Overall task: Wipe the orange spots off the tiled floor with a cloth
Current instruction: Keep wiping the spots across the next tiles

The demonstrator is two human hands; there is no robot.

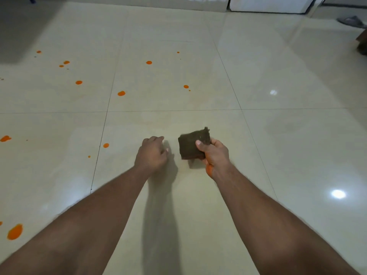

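Observation:
My right hand (215, 153) grips a folded dark brown cloth (190, 143) just above the cream tiled floor (288, 135), thumb on top; an orange smear marks the heel of that hand. My left hand (152, 153) hovers to the left of the cloth with fingers loosely curled, holding nothing. Several orange spots lie on the tiles to the left and ahead: a large one (15, 231) at the lower left, one (106, 145) close to my left hand, one (121, 93) farther ahead, and one (186, 86) ahead of the cloth.
A grey slipper (352, 21) lies at the far right. White panels with dark frames (268, 4) stand along the back wall. A dark shape (362, 43) sits at the right edge. The tiles to the right show only light reflections.

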